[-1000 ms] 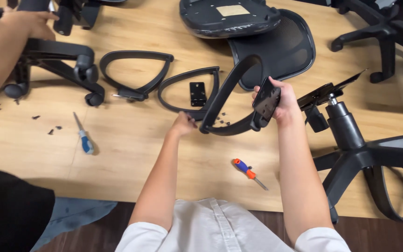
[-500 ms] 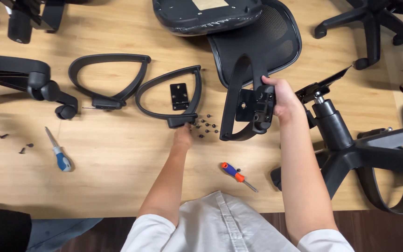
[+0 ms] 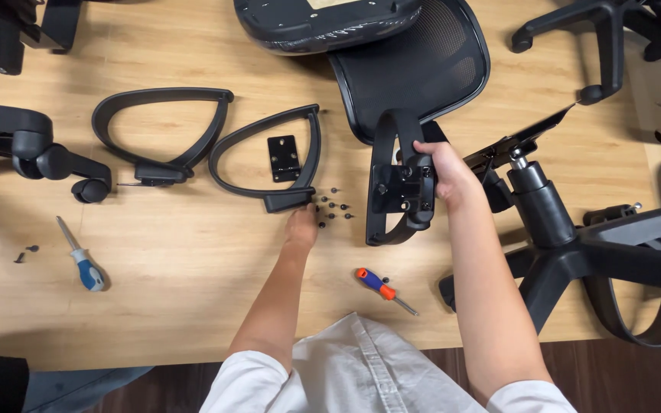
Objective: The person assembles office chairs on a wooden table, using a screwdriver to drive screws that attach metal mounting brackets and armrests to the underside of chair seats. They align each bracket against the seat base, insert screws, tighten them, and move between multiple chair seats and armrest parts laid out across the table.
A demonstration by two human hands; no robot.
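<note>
So the right hand [image 3: 441,172] was wrapped tight around a black curved bracket [image 3: 399,183] with a metal plate on it, holding it up on edge near the middle of the table [image 3: 193,283], just in front of the mesh chair back [image 3: 422,69]. The left hand [image 3: 301,226] was down at a little scatter of black screws [image 3: 332,210], fingers pinched in close over them, though I couldn't tell if it actually had one or was only touching the pile. Honestly the screws looked like the weak spot: they were loose on bare wood, right against the foot of the nearer armrest [image 3: 269,157], and a clumsy swipe could have flicked some under it or sent them rolling toward the front edge. The bracket was only steadied by that one hand, so if the grip had slipped it probably would've tipped over onto the screws or knocked the chair base [image 3: 575,245] sitting just to its right. The orange screwdriver [image 3: 380,287] lay near the front edge between both arms, easy to bump with an elbow. The blue screwdriver [image 3: 82,264] and the second armrest [image 3: 158,130] were well off toward the left side, out of harm's way.
</note>
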